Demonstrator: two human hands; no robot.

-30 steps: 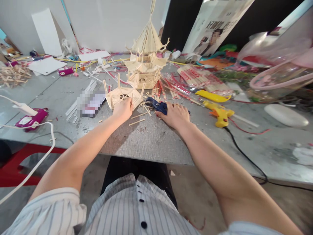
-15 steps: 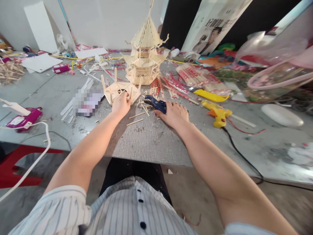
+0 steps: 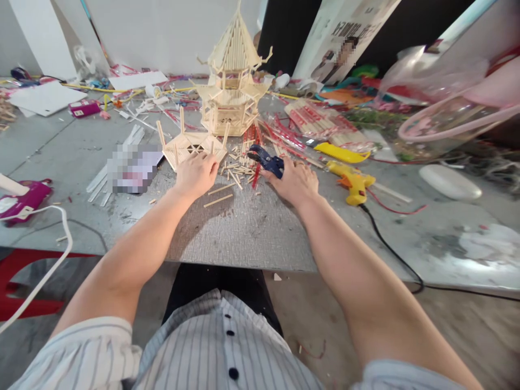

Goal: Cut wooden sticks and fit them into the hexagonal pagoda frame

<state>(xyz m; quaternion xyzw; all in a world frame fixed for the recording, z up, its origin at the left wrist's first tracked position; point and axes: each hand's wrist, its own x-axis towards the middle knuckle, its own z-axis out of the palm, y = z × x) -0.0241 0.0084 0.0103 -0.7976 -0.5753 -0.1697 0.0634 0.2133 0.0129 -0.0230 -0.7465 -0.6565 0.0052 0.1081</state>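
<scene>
My left hand (image 3: 196, 174) rests with curled fingers on the near edge of a small hexagonal wooden-stick frame (image 3: 189, 147) lying on the grey table (image 3: 244, 227). My right hand (image 3: 296, 182) grips blue-handled cutters (image 3: 268, 160), lifted a little off the table. Loose short sticks (image 3: 233, 176) lie scattered between the two hands. Behind them stands a tall pagoda model (image 3: 232, 81) built of pale sticks.
A yellow glue gun (image 3: 354, 184) with a black cord lies right of my right hand. Packets of red-wrapped sticks (image 3: 317, 122) sit behind it. A pink device (image 3: 22, 197) with a white cable is at the far left, a clear pink-rimmed container (image 3: 450, 116) at the right.
My right hand has closed around the blue cutters and raised them slightly. My left hand stays on the hexagonal frame. The camera has tilted, shifting the scene left and down.
</scene>
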